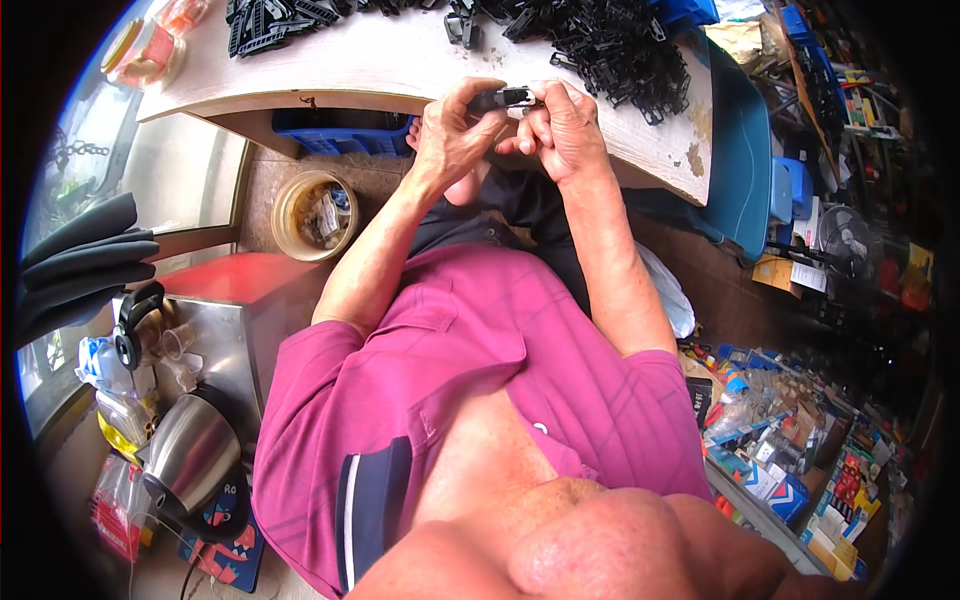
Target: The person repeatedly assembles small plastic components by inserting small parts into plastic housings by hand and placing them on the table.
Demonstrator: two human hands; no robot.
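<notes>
Together, both hands (455,140) hold a small black part (492,101).

Head-worn fisheye view, looking down, close

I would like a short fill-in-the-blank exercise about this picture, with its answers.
The left hand holds a small dark part beside the ____ hand.
The heaped parts on the table are coloured ____.
The crate under the table is coloured ____.
The metal kettle is on the picture's ____ side.

Missing words: right; black; blue; left.
</notes>
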